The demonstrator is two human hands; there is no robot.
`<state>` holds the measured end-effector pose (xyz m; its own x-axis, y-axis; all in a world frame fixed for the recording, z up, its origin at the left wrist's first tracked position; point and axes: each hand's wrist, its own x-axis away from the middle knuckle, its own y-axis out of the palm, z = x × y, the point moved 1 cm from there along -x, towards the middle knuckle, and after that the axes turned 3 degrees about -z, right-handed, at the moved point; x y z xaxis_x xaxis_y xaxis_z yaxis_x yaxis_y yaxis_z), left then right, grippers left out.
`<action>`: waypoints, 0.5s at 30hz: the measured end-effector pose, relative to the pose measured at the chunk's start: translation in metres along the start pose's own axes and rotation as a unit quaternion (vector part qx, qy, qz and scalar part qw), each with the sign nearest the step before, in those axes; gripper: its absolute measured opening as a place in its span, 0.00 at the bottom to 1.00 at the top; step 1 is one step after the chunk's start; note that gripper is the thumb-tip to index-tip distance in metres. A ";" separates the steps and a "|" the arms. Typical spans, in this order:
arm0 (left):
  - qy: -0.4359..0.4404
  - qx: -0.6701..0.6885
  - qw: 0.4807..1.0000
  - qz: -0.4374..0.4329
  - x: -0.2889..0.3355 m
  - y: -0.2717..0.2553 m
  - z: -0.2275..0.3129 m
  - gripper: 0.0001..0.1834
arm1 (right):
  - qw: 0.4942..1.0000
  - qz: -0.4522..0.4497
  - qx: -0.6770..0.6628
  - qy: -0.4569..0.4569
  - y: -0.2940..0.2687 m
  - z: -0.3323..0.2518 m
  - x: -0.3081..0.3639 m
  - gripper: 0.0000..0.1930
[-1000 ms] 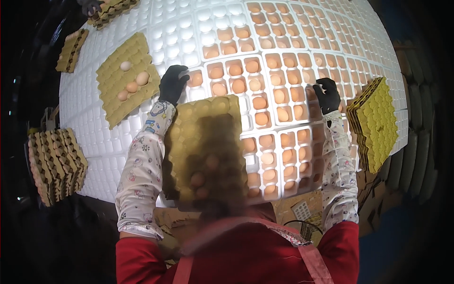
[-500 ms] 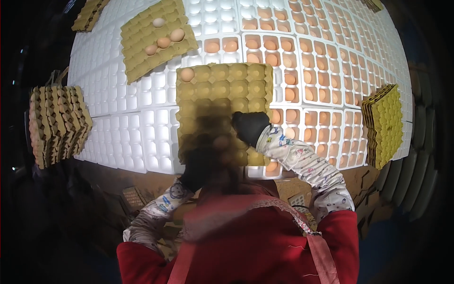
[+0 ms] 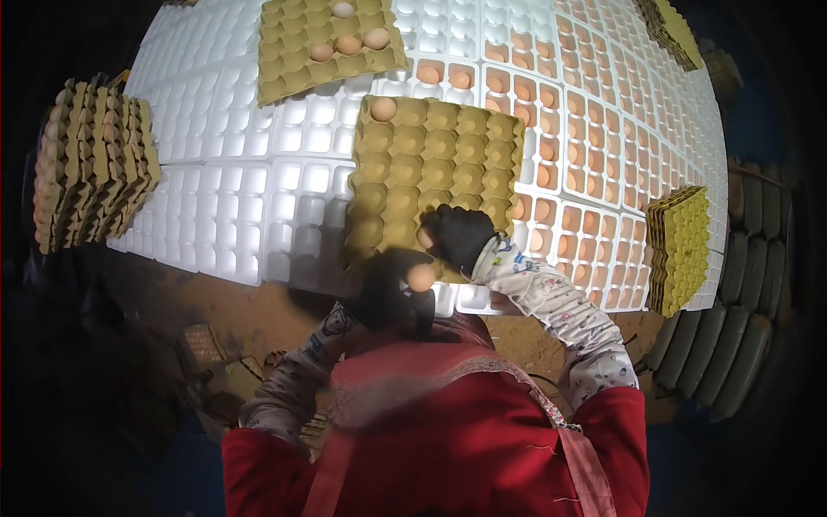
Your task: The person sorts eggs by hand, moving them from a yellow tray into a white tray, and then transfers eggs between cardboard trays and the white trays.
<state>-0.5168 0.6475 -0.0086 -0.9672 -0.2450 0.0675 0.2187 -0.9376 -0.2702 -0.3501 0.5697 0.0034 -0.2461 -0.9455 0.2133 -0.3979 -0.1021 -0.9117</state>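
My left hand [image 3: 388, 284], in a dark glove, is closed around a brown egg [image 3: 420, 277] near the front edge of the table. Just beyond it my right hand [image 3: 463, 238], gloved in black, has its fingers bent over the near part of a yellowish pulp egg tray [image 3: 438, 159]. A second egg [image 3: 425, 238] shows at the right hand's fingertips, partly covered by them. One more egg [image 3: 382, 109] sits in the far left corner of this tray. The tray lies on top of white foam egg trays [image 3: 297, 207].
Another pulp tray [image 3: 332, 73] with several eggs lies at the far left. Foam trays holding brown eggs [image 3: 590, 220] spread to the right. Stacks of pulp trays stand at the left [image 3: 95, 164] and right [image 3: 680, 250] table edges.
The view has shifted, so the table and trays appear moved. My left hand has drawn back to the tray's near edge, with its egg now plain to see. The right hand remains over the tray.
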 end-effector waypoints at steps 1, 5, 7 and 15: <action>-0.022 0.012 0.999 -0.029 0.002 -0.003 0.001 0.16 | 0.999 -0.017 0.033 0.014 0.011 -0.005 -0.006 0.13; -0.093 0.060 0.983 -0.145 0.002 -0.023 0.004 0.19 | 0.996 -0.077 -0.044 0.011 -0.008 0.001 -0.009 0.11; -0.092 0.004 0.984 -0.155 0.017 -0.034 -0.006 0.19 | 0.979 -0.096 -0.178 -0.023 -0.021 0.025 -0.016 0.15; -0.223 0.380 0.896 0.052 0.024 -0.097 0.000 0.20 | 0.671 0.018 -0.738 0.065 -0.060 0.068 -0.081 0.21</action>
<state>-0.5609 0.7328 0.0197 -0.8251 -0.2568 0.5032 0.4943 -0.7595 0.4230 -0.2461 0.6313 0.0169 -0.3150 -0.8947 0.3166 -0.8086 0.4277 0.4041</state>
